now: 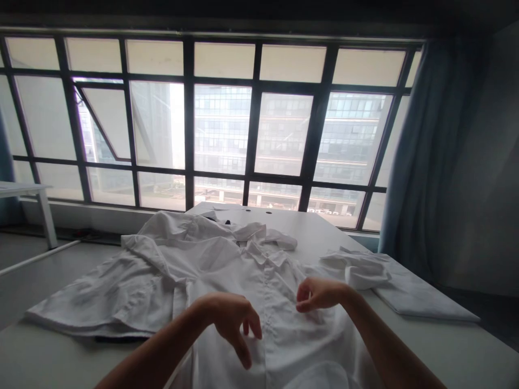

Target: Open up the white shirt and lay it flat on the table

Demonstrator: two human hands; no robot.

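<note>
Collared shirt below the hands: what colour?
The collared shirt is white, no visible pattern; head view shows it.

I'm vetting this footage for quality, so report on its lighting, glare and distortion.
Head view: backlit, with the window panes washed out by glare; head view: the left hand, right hand and white shirt in front sit in dim light; head view: purple fringing edges the open window sash; head view: the window frame's uprights splay outward toward the top at both sides.
</note>
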